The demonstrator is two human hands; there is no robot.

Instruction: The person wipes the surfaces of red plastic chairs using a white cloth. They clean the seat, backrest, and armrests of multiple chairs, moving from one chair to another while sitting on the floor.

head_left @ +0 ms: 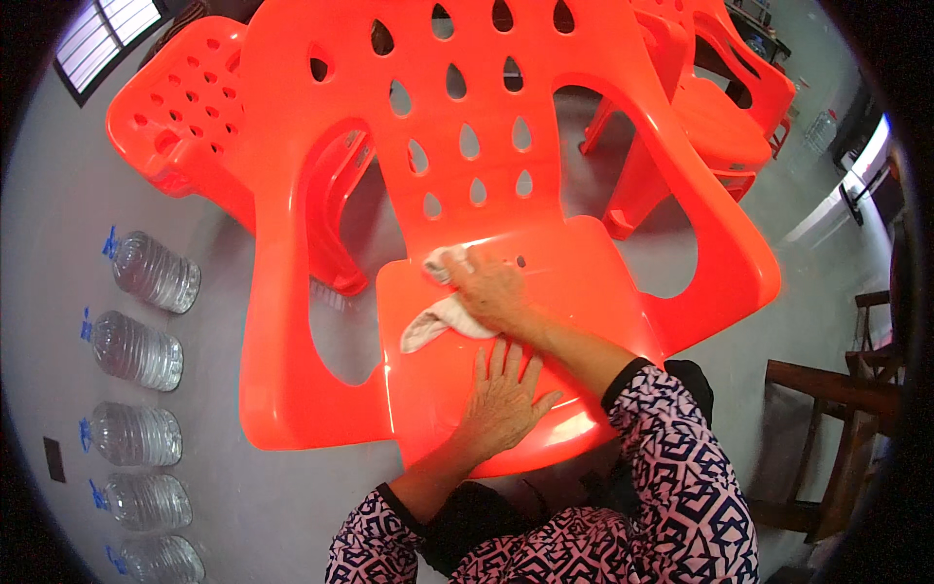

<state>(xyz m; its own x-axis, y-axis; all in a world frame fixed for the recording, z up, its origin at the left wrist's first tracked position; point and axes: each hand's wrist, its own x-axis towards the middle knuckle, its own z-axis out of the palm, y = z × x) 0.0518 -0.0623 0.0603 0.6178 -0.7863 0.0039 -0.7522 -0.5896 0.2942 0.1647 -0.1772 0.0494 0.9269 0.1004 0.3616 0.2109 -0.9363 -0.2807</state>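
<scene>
A red plastic armchair [574, 282] with drop-shaped holes in its backrest faces me. My right hand [489, 292] is closed on a white cloth [433, 324] and presses it against the seat toward the backrest. Part of the cloth bunches out past my fingertips, and another part hangs out flat below my palm. Nearer to me, my left hand [506, 404] lies flat on the front part of the seat with its fingers spread. It holds nothing.
Several large clear water bottles [136, 350] with blue caps stand in a row on the grey floor at the left. More red chairs [190, 107] stand behind, at left and right [715, 122]. Dark wooden furniture [827, 389] is at the right.
</scene>
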